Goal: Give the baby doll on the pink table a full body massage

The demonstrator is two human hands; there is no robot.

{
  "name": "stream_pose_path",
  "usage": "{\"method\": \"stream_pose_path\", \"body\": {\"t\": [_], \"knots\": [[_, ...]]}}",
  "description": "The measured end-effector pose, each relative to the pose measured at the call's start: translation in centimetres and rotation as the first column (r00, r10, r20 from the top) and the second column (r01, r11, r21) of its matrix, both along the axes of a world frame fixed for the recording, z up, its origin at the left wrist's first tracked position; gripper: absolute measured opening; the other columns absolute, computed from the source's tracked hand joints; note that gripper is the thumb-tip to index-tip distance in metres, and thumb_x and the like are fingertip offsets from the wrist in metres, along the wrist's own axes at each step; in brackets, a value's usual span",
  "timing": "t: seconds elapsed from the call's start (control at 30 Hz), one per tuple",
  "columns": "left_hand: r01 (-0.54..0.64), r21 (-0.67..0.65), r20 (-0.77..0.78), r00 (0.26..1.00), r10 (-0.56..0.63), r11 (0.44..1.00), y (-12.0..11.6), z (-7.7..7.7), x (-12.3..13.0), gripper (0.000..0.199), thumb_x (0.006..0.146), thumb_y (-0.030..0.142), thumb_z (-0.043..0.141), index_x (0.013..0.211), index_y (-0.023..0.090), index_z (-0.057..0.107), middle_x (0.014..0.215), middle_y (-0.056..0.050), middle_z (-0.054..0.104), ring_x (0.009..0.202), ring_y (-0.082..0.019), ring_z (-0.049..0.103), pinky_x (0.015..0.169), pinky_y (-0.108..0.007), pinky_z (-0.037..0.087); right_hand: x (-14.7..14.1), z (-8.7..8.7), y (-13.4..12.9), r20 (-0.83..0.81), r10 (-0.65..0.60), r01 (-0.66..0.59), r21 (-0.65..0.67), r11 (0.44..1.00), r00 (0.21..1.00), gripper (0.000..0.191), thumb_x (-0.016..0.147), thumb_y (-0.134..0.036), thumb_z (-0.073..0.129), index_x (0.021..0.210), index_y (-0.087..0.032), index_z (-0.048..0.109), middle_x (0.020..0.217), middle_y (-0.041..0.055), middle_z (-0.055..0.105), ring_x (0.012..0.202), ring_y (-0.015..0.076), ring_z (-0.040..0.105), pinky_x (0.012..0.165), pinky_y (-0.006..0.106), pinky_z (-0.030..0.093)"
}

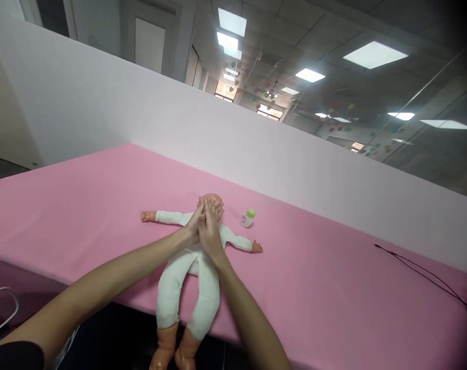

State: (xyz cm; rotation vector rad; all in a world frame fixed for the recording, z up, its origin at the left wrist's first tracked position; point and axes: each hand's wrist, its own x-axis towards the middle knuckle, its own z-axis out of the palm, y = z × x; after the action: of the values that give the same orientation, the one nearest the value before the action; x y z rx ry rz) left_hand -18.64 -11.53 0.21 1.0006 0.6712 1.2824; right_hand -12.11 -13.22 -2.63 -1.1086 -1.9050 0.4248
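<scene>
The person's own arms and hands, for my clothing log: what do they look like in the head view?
The left hand and right hand are ungloved. The left forearm and right forearm are bare, with no wristwear visible. A dark sleeve shows on the left arm; the right sleeve is out of frame.

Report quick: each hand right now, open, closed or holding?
Left hand: open, over the doll's head; nothing visibly held.
Right hand: open, against the left; anything between the palms would be hidden.
</scene>
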Motion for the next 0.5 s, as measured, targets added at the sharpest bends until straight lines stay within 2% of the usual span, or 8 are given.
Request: {"method": "stream_pose_path", "body": {"t": [0.1, 0.13, 0.17, 0.23, 0.3, 0.37, 0.43, 0.5], "knots": [[0.203, 0.026, 0.134, 0.970, -0.205, 0.979, -0.8, -0.3, -1.0, 0.080, 0.103, 0.070, 0.015, 0.142, 0.020, 0.064, 0.153, -0.013, 0.057, 0.144, -0.026, 0.051, 0.120, -0.041, 0.039, 1.8, 1.5, 1.1, -0.059, -0.055, 0.052, -0.045, 0.998, 0.997, 0.078, 0.103, -0.069, 0.030, 0.165, -0.023, 0.027, 0.172, 0.0074, 0.025, 0.160, 0.0277, 0.018, 0.130, 0.053, 0.017], [0.236, 0.063, 0.109, 0.964, -0.241, 0.970, -1.1, -0.7, -1.8, 0.081, 0.101, 0.075, 0.020, 0.146, 0.022, 0.060, 0.157, -0.012, 0.052, 0.149, -0.027, 0.044, 0.124, -0.043, 0.033, 2.8, 1.6, 1.1, -0.082, -0.077, 0.071, -0.069, 0.995, 0.994, 0.077, 0.103, -0.069, 0.031, 0.165, -0.022, 0.028, 0.171, 0.0080, 0.028, 0.159, 0.0277, 0.022, 0.129, 0.053, 0.021], [0.231, 0.116, 0.033, 0.971, -0.236, 0.966, -1.4, -1.2, -2.7, 0.081, 0.098, 0.077, 0.025, 0.149, 0.023, 0.056, 0.162, -0.009, 0.046, 0.154, -0.028, 0.035, 0.127, -0.043, 0.025, 3.8, 1.6, 0.8, -0.098, -0.093, 0.084, -0.095, 0.992, 0.991, 0.076, 0.103, -0.068, 0.032, 0.164, -0.023, 0.028, 0.170, 0.0083, 0.030, 0.158, 0.0277, 0.026, 0.128, 0.052, 0.024], [0.175, 0.254, -0.232, 0.966, -0.115, 0.951, -1.9, -2.7, -4.7, 0.076, 0.097, 0.075, 0.040, 0.155, 0.027, 0.050, 0.169, -0.004, 0.034, 0.159, -0.028, 0.020, 0.131, -0.042, 0.013, 5.4, 0.6, -0.7, -0.073, -0.086, 0.074, -0.150, 0.986, 0.994, 0.071, 0.104, -0.064, 0.034, 0.164, -0.025, 0.031, 0.167, 0.0079, 0.037, 0.156, 0.0283, 0.032, 0.126, 0.053, 0.029], [0.210, 0.335, -0.490, 0.871, -0.021, 0.918, -2.3, -4.6, -6.3, 0.073, 0.098, 0.067, 0.050, 0.160, 0.029, 0.042, 0.171, -0.001, 0.028, 0.160, -0.029, 0.017, 0.131, -0.044, 0.009, 6.4, -1.2, -2.5, 0.044, -0.003, 0.011, -0.193, 0.981, 0.999, 0.068, 0.103, -0.060, 0.044, 0.162, -0.026, 0.036, 0.165, 0.0080, 0.040, 0.154, 0.0299, 0.034, 0.126, 0.054, 0.029], [0.310, 0.356, -0.683, 0.731, 0.019, 0.882, -2.5, -6.5, -7.1, 0.073, 0.101, 0.063, 0.048, 0.163, 0.026, 0.036, 0.171, -0.004, 0.025, 0.160, -0.030, 0.017, 0.132, -0.046, 0.009, 6.7, -3.0, -3.8, 0.155, 0.109, -0.071, -0.233, 0.970, 0.982, 0.064, 0.105, -0.052, 0.045, 0.162, -0.025, 0.036, 0.168, 0.0068, 0.035, 0.157, 0.0292, 0.027, 0.128, 0.055, 0.024], [0.383, 0.383, -0.789, 0.609, 0.082, 0.841, -2.5, -7.8, -7.0, 0.072, 0.104, 0.061, 0.041, 0.164, 0.022, 0.033, 0.172, -0.006, 0.020, 0.160, -0.029, 0.015, 0.132, -0.047, 0.007, 6.5, -4.3, -3.9, 0.221, 0.170, -0.120, -0.224, 0.967, 0.960, 0.062, 0.105, -0.042, 0.044, 0.164, -0.025, 0.031, 0.170, 0.0055, 0.028, 0.160, 0.0273, 0.020, 0.130, 0.056, 0.019], [0.402, 0.411, -0.828, 0.540, 0.150, 0.818, -2.1, -8.3, -6.3, 0.072, 0.105, 0.059, 0.036, 0.165, 0.019, 0.030, 0.173, -0.008, 0.015, 0.161, -0.028, 0.011, 0.132, -0.049, 0.005, 6.2, -4.7, -3.0, 0.253, 0.176, -0.131, -0.184, 0.974, 0.951, 0.065, 0.103, -0.033, 0.045, 0.165, -0.025, 0.026, 0.171, 0.0056, 0.025, 0.160, 0.0261, 0.019, 0.131, 0.056, 0.016]]}}
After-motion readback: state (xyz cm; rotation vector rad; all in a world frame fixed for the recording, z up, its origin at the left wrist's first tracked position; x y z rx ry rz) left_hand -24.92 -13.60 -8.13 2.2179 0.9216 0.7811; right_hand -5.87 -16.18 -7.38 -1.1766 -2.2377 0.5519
